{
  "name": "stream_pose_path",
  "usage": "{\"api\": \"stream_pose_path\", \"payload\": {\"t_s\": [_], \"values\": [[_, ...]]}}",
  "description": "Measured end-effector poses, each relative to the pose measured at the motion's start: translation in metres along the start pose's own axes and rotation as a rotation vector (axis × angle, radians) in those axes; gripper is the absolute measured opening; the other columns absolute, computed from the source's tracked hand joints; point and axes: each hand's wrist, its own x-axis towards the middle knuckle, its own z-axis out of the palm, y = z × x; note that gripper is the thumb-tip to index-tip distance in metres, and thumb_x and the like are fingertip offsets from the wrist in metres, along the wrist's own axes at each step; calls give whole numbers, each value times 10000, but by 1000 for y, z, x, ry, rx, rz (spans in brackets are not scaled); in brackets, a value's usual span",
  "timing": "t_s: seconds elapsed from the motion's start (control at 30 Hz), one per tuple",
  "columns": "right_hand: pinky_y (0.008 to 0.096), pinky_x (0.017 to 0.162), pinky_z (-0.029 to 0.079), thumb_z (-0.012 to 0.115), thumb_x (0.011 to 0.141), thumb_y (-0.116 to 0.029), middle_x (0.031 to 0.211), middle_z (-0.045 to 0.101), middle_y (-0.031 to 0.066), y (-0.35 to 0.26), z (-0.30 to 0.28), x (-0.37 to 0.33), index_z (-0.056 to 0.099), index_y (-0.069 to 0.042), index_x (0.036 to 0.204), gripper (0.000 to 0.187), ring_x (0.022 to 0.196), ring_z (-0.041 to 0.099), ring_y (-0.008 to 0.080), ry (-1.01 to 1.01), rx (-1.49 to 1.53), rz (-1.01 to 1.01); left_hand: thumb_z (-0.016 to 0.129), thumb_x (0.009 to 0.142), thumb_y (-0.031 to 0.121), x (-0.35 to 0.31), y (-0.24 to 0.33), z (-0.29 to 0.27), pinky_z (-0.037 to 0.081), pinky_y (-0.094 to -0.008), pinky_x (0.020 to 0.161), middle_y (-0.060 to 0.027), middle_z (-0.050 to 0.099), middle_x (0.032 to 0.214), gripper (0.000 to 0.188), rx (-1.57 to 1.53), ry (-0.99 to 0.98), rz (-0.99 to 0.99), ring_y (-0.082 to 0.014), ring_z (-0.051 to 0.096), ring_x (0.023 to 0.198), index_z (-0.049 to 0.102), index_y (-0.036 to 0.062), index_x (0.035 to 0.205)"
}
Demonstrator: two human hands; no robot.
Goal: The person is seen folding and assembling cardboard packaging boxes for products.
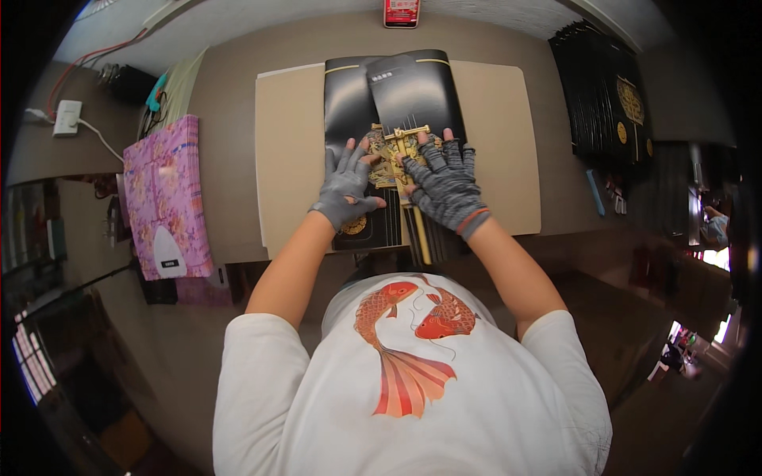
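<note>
Two glossy black printed sheets or flat bags with gold ornament lie before me; one black piece point(413, 95) lies slightly aslant over the other black piece point(347, 103). My left hand point(345, 186), in a plain grey fingerless glove, rests flat with fingers apart on the left side of the gold pattern. Spread over the upper piece, right of the gold design point(406, 139), is my right hand point(447, 184) in a striped dark grey fingerless glove. It hides part of that design. Neither hand grips anything.
Beneath lies a beige board point(290, 143). At the left are a purple flowered stack point(165, 190) and a white plug adapter point(68, 117) with cables. A black-and-gold stack point(595, 95) stands at the right, near a blue tool point(595, 192). A phone point(402, 13) lies at the far edge.
</note>
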Motion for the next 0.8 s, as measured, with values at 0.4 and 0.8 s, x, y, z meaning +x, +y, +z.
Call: {"api": "stream_pose_path", "payload": {"t_s": [0.4,0.8], "values": [[728,1091,18,435,965,-456,1627,171,108,-16,42,30,391,-322,1490,543,1481,54,456,-136,-187,254,776,679,509,0,-6,10,25,-605,1164,-155,241,1593,1024,40,74,46,-370,95,1500,316,124,1509],[728,1091,14,439,964,-459,1626,176,105,-13,48,27,386,-347,1488,539,1480,59,457,-114,-183,246,769,691,509,0,-8,13,18,-616,1157,-164,223,1598,1021,62,71,62,-378,83,1500,310,136,1524]]}}
